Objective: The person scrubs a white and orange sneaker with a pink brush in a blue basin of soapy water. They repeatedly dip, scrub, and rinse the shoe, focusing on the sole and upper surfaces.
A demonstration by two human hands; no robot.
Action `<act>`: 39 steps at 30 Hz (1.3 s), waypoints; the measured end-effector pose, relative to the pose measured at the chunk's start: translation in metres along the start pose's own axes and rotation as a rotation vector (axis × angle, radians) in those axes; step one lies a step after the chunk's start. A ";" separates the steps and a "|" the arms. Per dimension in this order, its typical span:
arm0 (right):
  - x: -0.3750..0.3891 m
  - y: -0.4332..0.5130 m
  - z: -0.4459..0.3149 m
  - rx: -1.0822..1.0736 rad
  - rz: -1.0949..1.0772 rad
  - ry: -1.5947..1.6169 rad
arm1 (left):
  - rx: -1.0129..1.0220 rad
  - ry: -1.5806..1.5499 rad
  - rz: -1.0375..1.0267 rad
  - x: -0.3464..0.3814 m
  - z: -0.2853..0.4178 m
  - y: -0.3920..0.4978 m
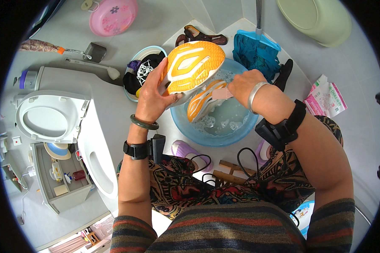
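My left hand (155,91) grips a sneaker (193,68) and holds it up with its yellow and white sole facing me, above the left rim of a blue plastic basin (215,140). A second sneaker (202,102) with a similar sole lies tilted in the basin, in cloudy, sudsy water. Over the basin my right hand (247,88) is closed around a pink scrubbing brush (221,93). The brush's bristles are hidden, and whether it touches the lower shoe cannot be told. Part of the raised shoe's upper is hidden behind its sole.
Behind the basin lie dark shoes (209,38) and a blue mop (256,50). A small tub (152,50) of dark clothes stands at left, near the toilet (53,121). A pink-and-white packet (326,98) is at right. Cables hang above a wooden stool (229,177) between my knees.
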State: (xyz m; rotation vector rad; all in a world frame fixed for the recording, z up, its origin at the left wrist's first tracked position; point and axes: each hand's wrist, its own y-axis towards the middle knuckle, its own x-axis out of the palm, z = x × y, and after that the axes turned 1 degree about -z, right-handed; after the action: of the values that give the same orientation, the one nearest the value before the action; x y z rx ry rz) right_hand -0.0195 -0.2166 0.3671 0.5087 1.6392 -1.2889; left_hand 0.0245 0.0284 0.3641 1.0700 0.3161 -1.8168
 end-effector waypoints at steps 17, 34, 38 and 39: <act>0.143 0.044 -0.041 0.227 -0.064 0.347 | -0.293 -0.688 -0.053 -0.016 -0.012 0.001; 0.066 0.079 -0.048 -0.186 0.101 2.660 | -0.393 -0.813 -0.143 -0.012 -0.014 -0.009; 0.046 0.072 -0.056 -0.133 0.116 2.503 | -0.366 -0.667 -0.211 -0.005 -0.013 -0.007; 0.044 0.072 -0.058 -0.147 0.109 2.477 | -0.376 -0.623 -0.229 -0.004 -0.013 -0.007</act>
State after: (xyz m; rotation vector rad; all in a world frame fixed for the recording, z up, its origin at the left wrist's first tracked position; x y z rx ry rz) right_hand -0.0079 -0.1478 0.2914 2.5720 3.1252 0.3797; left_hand 0.0265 0.0419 0.3579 0.1888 0.3878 -2.0830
